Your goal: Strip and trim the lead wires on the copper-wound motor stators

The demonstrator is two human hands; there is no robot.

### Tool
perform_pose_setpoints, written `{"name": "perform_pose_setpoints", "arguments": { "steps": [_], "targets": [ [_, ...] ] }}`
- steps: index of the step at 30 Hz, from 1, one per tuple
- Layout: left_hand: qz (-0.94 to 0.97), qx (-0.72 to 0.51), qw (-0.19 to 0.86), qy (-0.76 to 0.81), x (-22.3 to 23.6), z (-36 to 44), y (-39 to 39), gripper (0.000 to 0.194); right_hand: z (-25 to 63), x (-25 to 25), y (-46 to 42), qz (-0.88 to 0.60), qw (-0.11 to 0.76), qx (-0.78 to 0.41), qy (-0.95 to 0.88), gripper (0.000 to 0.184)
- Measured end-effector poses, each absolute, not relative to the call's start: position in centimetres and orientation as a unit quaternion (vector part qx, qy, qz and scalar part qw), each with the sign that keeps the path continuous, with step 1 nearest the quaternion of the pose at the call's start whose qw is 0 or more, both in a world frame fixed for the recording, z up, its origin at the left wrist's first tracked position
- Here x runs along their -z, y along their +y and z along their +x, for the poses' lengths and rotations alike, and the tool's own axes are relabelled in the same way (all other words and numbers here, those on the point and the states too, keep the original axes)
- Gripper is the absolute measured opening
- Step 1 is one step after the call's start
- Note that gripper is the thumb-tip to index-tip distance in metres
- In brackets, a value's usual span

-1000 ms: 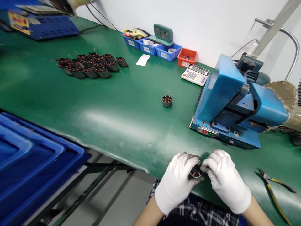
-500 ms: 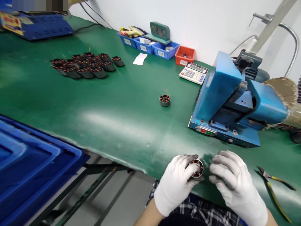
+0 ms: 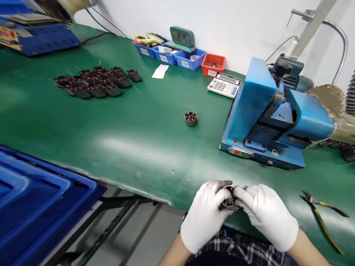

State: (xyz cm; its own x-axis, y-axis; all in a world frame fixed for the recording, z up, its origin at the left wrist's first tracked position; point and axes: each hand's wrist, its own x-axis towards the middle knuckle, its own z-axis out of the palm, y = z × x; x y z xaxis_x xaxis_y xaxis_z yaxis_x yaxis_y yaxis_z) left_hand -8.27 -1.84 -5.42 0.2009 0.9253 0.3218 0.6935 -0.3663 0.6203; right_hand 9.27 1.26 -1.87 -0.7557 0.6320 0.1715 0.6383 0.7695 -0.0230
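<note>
Near the front edge of the table, my left hand (image 3: pixel 206 212), in a white glove with dark fingertips, is closed around a small motor stator (image 3: pixel 227 203). Its round face, with dark core and copper windings inside a metal rim, points up toward me. My right hand (image 3: pixel 263 212), also gloved, has its fingers pinched together against the stator's right edge. Those fingertips hide that side, and whether they also grip a wire there cannot be made out. Farther back, another motor stator (image 3: pixel 190 119) stands on the table with thin wires sticking up.
Right of my hands lie diagonal pliers (image 3: pixel 314 201). A blue machine (image 3: pixel 257 111) with red and green buttons stands behind them. Several stators (image 3: pixel 94 83) are grouped far left. Blue bins (image 3: pixel 191 61), a red bin (image 3: pixel 213 65) and a calculator (image 3: pixel 224 85) line the wall. Blue trays (image 3: pixel 41 192) sit lower left.
My right hand has moved left, from apart with fingers spread to pinching at the stator's right edge. My left hand keeps its hold. The view has shifted slightly.
</note>
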Motion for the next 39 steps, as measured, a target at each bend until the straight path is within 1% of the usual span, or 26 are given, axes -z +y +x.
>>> {"name": "perform_pose_setpoints", "arguments": {
  "steps": [2,5,6,8,11,14,19,22,24,26,28,30,31,33,35,36,37,39],
  "targets": [
    [0.757,-0.332,0.166,0.538,5.3,-8.2,-1.8,0.029,8.8,1.9,1.6,-0.357,0.134,-0.042,-0.923,0.024],
    [0.757,-0.334,0.167,0.537,5.3,-8.3,-1.7,0.027,8.4,2.1,2.0,-0.426,0.208,-0.2,-0.857,0.023],
    [0.756,-0.337,0.169,0.536,5.3,-8.3,-1.7,0.027,8.4,2.2,2.1,-0.447,0.221,-0.236,-0.834,0.023],
    [0.753,-0.345,0.178,0.531,5.3,-8.3,-1.8,0.026,8.7,2.4,1.8,-0.475,0.223,-0.265,-0.809,0.025],
    [0.746,-0.357,0.184,0.531,5.3,-8.2,-1.8,0.023,9.4,2.7,0.8,-0.498,0.189,-0.274,-0.801,0.027],
    [0.742,-0.361,0.19,0.532,5.3,-8.2,-1.8,0.024,9.7,3.2,0.3,-0.509,0.15,-0.249,-0.81,0.029],
    [0.744,-0.355,0.202,0.529,5.2,-8.3,-1.9,0.03,10.2,4.5,3.2,-0.486,0.147,-0.213,-0.835,0.024],
    [0.741,-0.352,0.205,0.534,5.2,-8.4,-2.1,0.031,12.1,4.6,5.3,-0.499,0.169,-0.162,-0.834,0.021],
    [0.738,-0.347,0.204,0.542,5.1,-8.4,-2.2,0.031,13.3,3.8,5.4,-0.532,0.204,-0.114,-0.814,0.022],
    [0.737,-0.343,0.193,0.55,5.2,-8.4,-2.2,0.031,13.7,2.5,4.0,-0.542,0.248,-0.082,-0.798,0.017],
    [0.741,-0.344,0.164,0.553,5.3,-8.4,-2.0,0.03,12.9,1.3,1.7,-0.49,0.283,-0.086,-0.82,0.015],
    [0.749,-0.343,0.139,0.55,5.4,-8.4,-2.0,0.03,11.4,0.9,-0.4,-0.413,0.259,-0.101,-0.868,0.025],
    [0.752,-0.337,0.133,0.55,5.4,-8.4,-2.0,0.036,10.6,1.0,-1.2,-0.387,0.228,-0.097,-0.888,0.03],
    [0.755,-0.323,0.127,0.557,4.9,-8.4,-2.3,0.063,9.3,1.7,-2.0,-0.38,0.161,-0.069,-0.908,0.035],
    [0.764,-0.314,0.111,0.553,3.8,-8.2,-2.7,0.092,8.7,2.7,-1.8,-0.395,0.134,-0.057,-0.907,0.036],
    [0.775,-0.315,0.099,0.539,3.3,-8.0,-2.9,0.102,8.7,3.0,-1.5,-0.397,0.127,-0.074,-0.906,0.037],
    [0.79,-0.311,0.092,0.521,2.7,-7.7,-3.0,0.107,8.7,3.2,-1.0,-0.4,0.112,-0.103,-0.904,0.04],
    [0.806,-0.287,0.11,0.506,2.0,-7.1,-3.1,0.106,9.0,3.3,0.0,-0.406,0.063,-0.182,-0.893,0.05]
  ]
}}
